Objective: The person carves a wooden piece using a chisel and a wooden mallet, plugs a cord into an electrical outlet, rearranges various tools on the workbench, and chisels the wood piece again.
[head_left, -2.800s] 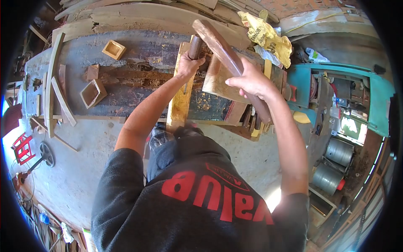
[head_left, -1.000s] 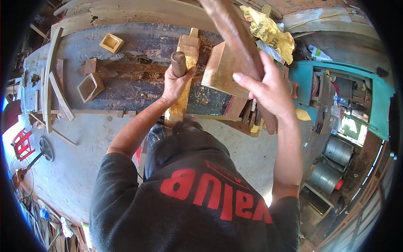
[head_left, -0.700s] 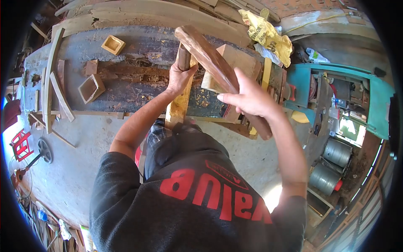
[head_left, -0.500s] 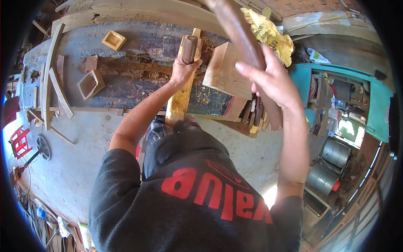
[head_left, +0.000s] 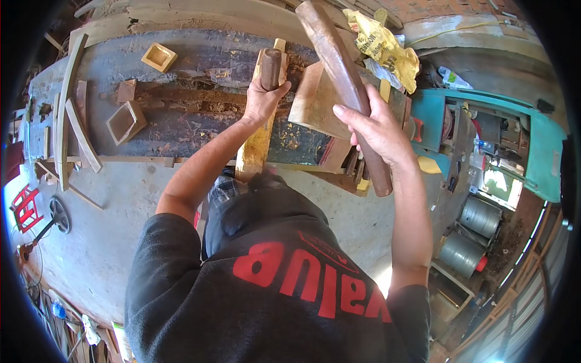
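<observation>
My left hand [head_left: 261, 101] is closed around a chisel [head_left: 271, 65]; its round brown wooden handle points up, and the blade is hidden below the hand. Under this hand lies a long yellowish piece of wood [head_left: 252, 148] on the dark workbench [head_left: 200, 136], running from the bench toward my lap. My right hand [head_left: 382, 128] grips a wooden mallet [head_left: 336, 57], a thick brown club, held raised and slanting to the right of the chisel. Beneath the mallet sits a pale wooden block [head_left: 315, 100].
Two small hollow wooden boxes, one upper [head_left: 159, 57] and one lower [head_left: 126, 123], sit on the bench's left half. Long wood strips [head_left: 66, 115] lie farther left. A yellow bag [head_left: 387, 48] is at the back right, near a turquoise cabinet [head_left: 544, 142]. Metal drums [head_left: 463, 253] stand at right.
The mallet has come down slightly and to the left, with my right hand, and is less blurred. My left hand stays on the chisel; the whole view has shifted a little.
</observation>
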The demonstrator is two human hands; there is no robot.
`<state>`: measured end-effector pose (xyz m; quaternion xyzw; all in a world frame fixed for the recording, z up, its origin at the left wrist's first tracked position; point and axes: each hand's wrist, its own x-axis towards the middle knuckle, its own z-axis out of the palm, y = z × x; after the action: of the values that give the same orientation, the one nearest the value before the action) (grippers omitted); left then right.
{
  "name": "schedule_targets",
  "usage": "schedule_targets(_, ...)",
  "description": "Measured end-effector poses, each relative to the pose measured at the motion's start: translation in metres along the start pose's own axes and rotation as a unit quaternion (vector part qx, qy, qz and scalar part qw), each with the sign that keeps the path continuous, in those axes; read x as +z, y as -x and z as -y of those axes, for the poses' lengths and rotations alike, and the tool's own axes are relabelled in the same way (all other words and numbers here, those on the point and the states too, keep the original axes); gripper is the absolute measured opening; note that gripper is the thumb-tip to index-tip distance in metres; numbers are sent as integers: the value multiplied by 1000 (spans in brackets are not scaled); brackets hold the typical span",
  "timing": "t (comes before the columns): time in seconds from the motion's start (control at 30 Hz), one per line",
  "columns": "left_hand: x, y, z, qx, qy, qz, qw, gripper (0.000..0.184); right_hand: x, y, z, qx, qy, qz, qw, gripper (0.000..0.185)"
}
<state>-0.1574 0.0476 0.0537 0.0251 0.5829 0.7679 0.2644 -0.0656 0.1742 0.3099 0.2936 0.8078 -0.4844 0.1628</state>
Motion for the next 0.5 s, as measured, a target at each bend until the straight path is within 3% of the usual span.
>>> schedule_targets(0.1, 7, 13, -14, 3, -35, 28, 999, 28, 3, 1, -14, 12, 13, 22, 1000, 66)
schedule_targets(0.17, 8, 14, -15, 14, 12, 41, 999, 29, 4, 0, -12, 6, 16, 28, 999, 65)
schedule_targets(0.4, 5, 0, 3, -25, -31, 31, 999, 29, -4, 5, 32, -180, -31, -95, 979, 55)
schedule_targets(0.43, 6, -3, 3, -16, -15, 28, 999, 29, -3, 3, 27, -181, -30, -97, 978, 55)
schedule_targets(0.5, 8, -9, 6, -16, -13, 26, 999, 30, -1, -3, 12, -34, 63, 30, 997, 58)
